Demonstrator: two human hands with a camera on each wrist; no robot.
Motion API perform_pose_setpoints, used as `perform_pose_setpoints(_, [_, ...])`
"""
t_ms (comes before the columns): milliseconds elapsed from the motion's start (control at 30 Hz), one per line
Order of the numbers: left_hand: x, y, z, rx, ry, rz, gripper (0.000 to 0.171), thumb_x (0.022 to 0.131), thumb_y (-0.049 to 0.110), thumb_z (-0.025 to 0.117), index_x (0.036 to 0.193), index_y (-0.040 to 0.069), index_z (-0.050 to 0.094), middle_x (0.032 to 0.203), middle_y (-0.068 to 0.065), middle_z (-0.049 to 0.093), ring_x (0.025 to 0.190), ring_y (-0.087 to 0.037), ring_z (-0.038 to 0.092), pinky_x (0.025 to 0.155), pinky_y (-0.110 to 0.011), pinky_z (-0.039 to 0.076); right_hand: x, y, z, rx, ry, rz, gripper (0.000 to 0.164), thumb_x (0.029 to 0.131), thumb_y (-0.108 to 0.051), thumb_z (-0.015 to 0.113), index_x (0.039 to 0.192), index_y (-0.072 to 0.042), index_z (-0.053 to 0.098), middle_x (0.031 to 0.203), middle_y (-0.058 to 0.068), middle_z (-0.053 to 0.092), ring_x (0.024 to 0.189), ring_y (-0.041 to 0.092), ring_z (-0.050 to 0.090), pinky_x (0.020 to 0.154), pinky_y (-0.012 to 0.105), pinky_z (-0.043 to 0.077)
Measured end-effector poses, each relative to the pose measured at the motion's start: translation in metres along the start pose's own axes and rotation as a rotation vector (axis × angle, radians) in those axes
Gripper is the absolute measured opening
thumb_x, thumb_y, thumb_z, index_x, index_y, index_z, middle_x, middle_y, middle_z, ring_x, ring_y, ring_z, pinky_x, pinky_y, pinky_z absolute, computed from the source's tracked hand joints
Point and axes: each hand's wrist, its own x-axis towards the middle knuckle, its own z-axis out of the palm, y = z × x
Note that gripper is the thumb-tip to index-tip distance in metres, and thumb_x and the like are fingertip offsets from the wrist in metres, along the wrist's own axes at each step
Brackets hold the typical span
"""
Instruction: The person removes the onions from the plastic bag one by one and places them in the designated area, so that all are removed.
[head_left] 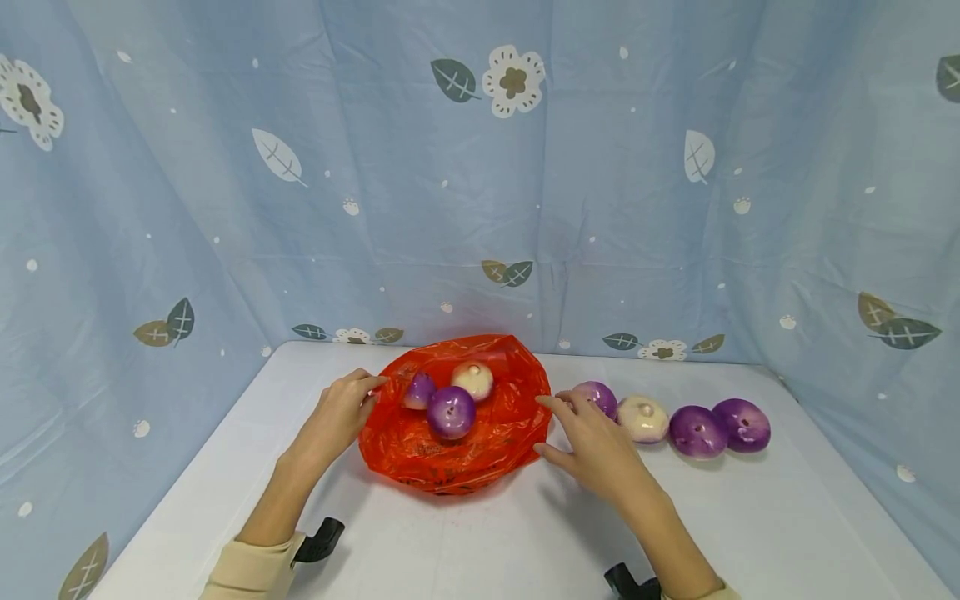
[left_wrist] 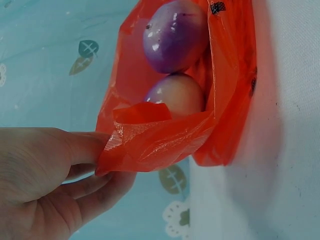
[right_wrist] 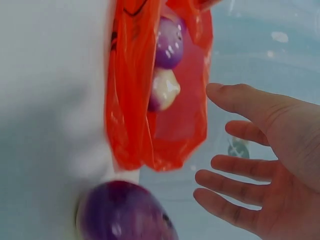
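A red plastic bag (head_left: 498, 433) lies with its mouth spread open on the white table. Inside it are a purple onion (head_left: 452, 412), a cream onion (head_left: 472, 380) and another purple onion (head_left: 419, 391), all glossy. My left hand (head_left: 337, 418) pinches the bag's left rim between thumb and fingers, as the left wrist view shows clearly. By the right rim, my right hand (head_left: 600, 450) has its fingers spread and holds nothing. In the right wrist view the thumb (right_wrist: 235, 95) is close to the bag's edge; whether it touches cannot be told.
Beyond my right hand, several onions stand in a row: a partly hidden purple one (head_left: 599, 397), a cream one (head_left: 642, 419) and purple ones (head_left: 698, 432) to the right. A blue patterned curtain (head_left: 420, 208) hangs behind the table (head_left: 450, 550).
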Motion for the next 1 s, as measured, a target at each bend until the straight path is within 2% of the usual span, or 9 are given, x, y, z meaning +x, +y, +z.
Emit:
perform_pose_setpoints(133, [0.0, 0.0, 0.0, -0.005, -0.006, -0.011, 0.028, 0.085, -0.006, 0.069, 0.112, -0.005, 0.07, 0.095, -0.015, 0.068, 0.081, -0.027, 0.068, 0.072, -0.039, 0.062, 0.005, -0.012, 0.004, 0.007, -0.018, -0.009, 0.063, 0.079, -0.041, 0.081, 0.135, -0.026, 0.057, 0.125, 0.005, 0.06, 0.109, 0.022, 0.063, 0.071, 0.036, 0.062])
perform_pose_setpoints(200, [0.0, 0.0, 0.0, -0.008, -0.011, -0.017, 0.028, 0.085, -0.006, 0.069, 0.112, -0.005, 0.07, 0.095, -0.015, 0.068, 0.082, -0.027, 0.068, 0.073, -0.039, 0.062, 0.007, -0.018, 0.006, 0.017, -0.032, -0.007, 0.063, 0.078, -0.041, 0.081, 0.135, -0.026, 0.057, 0.124, 0.005, 0.061, 0.109, 0.021, 0.063, 0.071, 0.035, 0.062])
perform_pose_setpoints(633, [0.0, 0.001, 0.0, -0.004, -0.012, -0.01, 0.029, 0.084, -0.006, 0.069, 0.113, -0.005, 0.07, 0.094, -0.015, 0.068, 0.082, -0.026, 0.068, 0.072, -0.038, 0.062, 0.021, -0.04, 0.029, 0.034, -0.09, -0.06, 0.06, 0.082, -0.044, 0.077, 0.134, -0.021, 0.057, 0.119, 0.006, 0.061, 0.101, 0.023, 0.065, 0.082, 0.043, 0.06])
perform_pose_setpoints(1000, [-0.001, 0.001, 0.001, -0.002, -0.021, -0.013, 0.031, 0.083, -0.007, 0.07, 0.114, -0.004, 0.07, 0.097, -0.016, 0.068, 0.085, -0.028, 0.07, 0.074, -0.038, 0.062, 0.031, -0.05, 0.044, 0.078, -0.108, -0.075, 0.058, 0.084, -0.042, 0.075, 0.134, -0.02, 0.057, 0.119, 0.008, 0.061, 0.105, 0.027, 0.065, 0.087, 0.052, 0.058])
